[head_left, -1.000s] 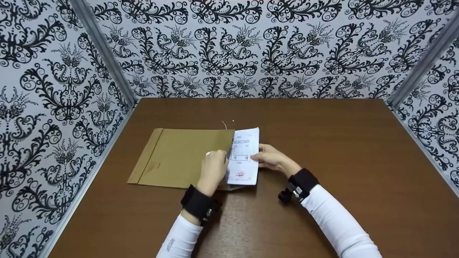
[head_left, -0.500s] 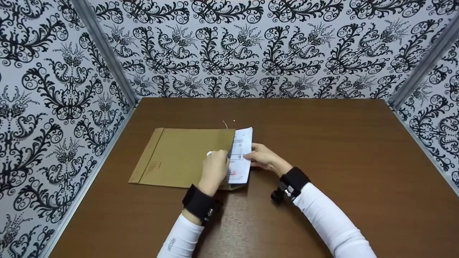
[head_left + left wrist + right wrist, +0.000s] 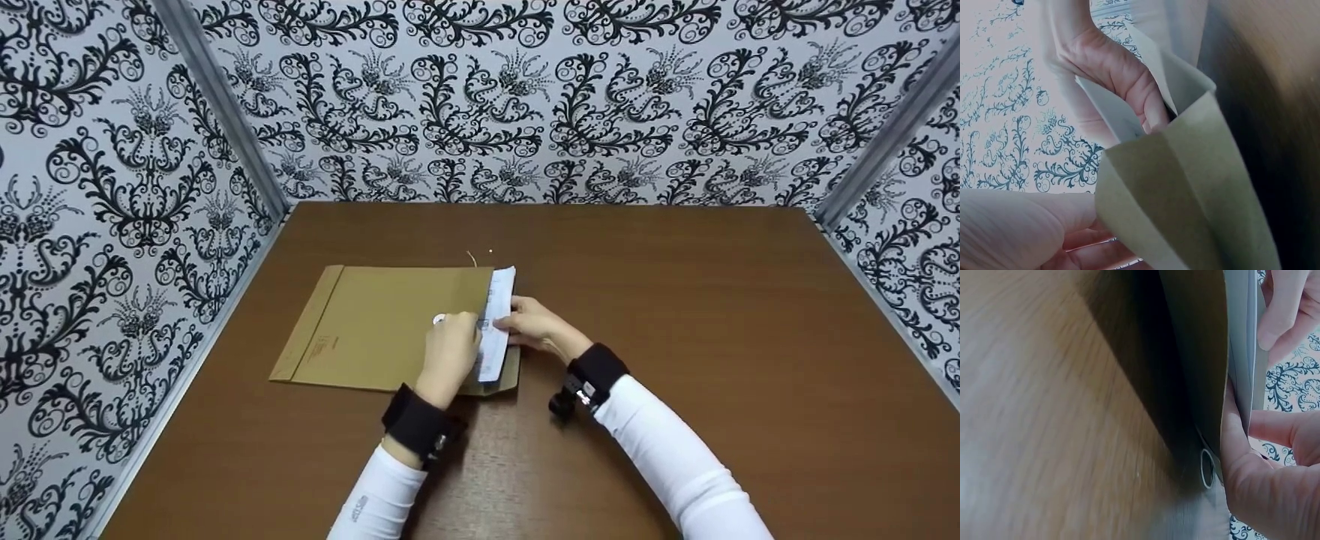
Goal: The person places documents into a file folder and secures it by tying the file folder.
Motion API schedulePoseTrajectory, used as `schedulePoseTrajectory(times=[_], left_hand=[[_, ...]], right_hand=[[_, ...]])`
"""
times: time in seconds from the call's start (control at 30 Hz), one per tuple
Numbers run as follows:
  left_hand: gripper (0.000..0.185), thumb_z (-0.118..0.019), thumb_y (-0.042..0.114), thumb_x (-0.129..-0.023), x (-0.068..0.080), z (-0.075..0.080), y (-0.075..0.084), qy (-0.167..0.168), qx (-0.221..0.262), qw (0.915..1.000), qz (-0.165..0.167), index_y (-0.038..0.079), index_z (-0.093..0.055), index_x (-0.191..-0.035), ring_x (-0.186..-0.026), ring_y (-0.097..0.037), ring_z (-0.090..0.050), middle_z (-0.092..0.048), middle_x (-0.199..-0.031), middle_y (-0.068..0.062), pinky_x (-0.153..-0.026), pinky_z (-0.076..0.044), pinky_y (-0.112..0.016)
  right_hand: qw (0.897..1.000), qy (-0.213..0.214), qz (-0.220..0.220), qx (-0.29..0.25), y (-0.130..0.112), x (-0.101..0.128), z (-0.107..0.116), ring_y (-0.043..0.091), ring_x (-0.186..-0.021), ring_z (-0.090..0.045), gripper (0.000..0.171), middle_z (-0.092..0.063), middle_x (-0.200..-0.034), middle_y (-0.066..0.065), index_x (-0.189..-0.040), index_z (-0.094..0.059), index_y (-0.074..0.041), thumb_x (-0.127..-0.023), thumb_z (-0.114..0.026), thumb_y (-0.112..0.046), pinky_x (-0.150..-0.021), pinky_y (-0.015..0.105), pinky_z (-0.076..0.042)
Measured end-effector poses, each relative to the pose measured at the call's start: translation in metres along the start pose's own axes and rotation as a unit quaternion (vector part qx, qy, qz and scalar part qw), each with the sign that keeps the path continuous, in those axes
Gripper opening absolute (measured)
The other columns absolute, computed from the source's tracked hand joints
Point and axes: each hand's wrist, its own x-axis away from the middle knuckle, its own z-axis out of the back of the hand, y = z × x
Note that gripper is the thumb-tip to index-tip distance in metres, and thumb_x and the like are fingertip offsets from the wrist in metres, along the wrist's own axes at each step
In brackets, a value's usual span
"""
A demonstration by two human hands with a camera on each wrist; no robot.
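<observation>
A brown paper document envelope (image 3: pixel 382 322) lies on the table, its mouth facing right. My left hand (image 3: pixel 450 346) pinches the upper edge of that mouth and lifts it; the left wrist view shows the envelope (image 3: pixel 1185 185) gaping, with its side fold spread. Printed white papers (image 3: pixel 495 330) stick out of the mouth as a narrow strip. My right hand (image 3: pixel 536 324) pinches their outer edge, thumb on top and fingers beneath. In the right wrist view, the right hand's fingers (image 3: pixel 1235 439) reach between the papers (image 3: pixel 1243 343) and the envelope's lower side.
A brown wooden table (image 3: pixel 712 337) bears the envelope. A white string (image 3: pixel 472 259) and a small white speck lie behind its mouth. Patterned walls (image 3: pixel 510 105) close off the back and both sides. A round button (image 3: pixel 439 319) sits on the envelope beside my left hand.
My right hand has moved left, sliding the papers deeper into the envelope, so less of them shows. The envelope's lower flap shows more at the right. My left hand has stayed nearly still.
</observation>
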Motion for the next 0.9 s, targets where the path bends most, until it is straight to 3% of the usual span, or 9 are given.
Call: schedulePoseTrajectory(times=[0.3,0.6,0.9], left_hand=[[0.015,-0.064,0.004,-0.091,0.000,-0.001,-0.002,0.034,-0.001,0.9990,-0.027,-0.001,-0.072,-0.080,-0.075,-0.042,-0.073,-0.076,-0.084,-0.022,-0.063,-0.058,-0.053],[0.016,-0.063,0.006,-0.094,0.000,0.003,-0.003,0.023,0.014,0.9995,-0.017,0.000,-0.071,-0.081,-0.080,-0.042,-0.074,-0.076,-0.086,-0.022,-0.065,-0.058,-0.055],[0.014,-0.063,0.007,-0.094,-0.001,0.004,-0.003,0.032,0.013,0.9993,-0.017,0.001,-0.073,-0.087,-0.086,-0.043,-0.073,-0.076,-0.090,-0.023,-0.068,-0.058,-0.055]], right_hand=[[0.999,0.001,-0.004,-0.034,-0.002,-0.008,-0.008,0.011,-0.090,-0.063,0.040,-0.060,-0.096,0.002,-0.137,-0.046,0.011,-0.098,-0.051,0.006,-0.082,0.025,-0.059],[0.996,-0.014,-0.002,-0.087,-0.001,-0.015,-0.013,0.010,-0.084,-0.063,0.041,-0.062,-0.090,0.002,-0.136,-0.044,0.012,-0.095,-0.047,0.012,-0.079,0.027,-0.059],[0.994,-0.018,0.000,-0.107,-0.002,-0.019,-0.017,0.010,-0.077,-0.062,0.025,-0.059,-0.084,0.001,-0.113,-0.048,0.001,-0.092,-0.042,0.014,-0.072,0.025,-0.058]])
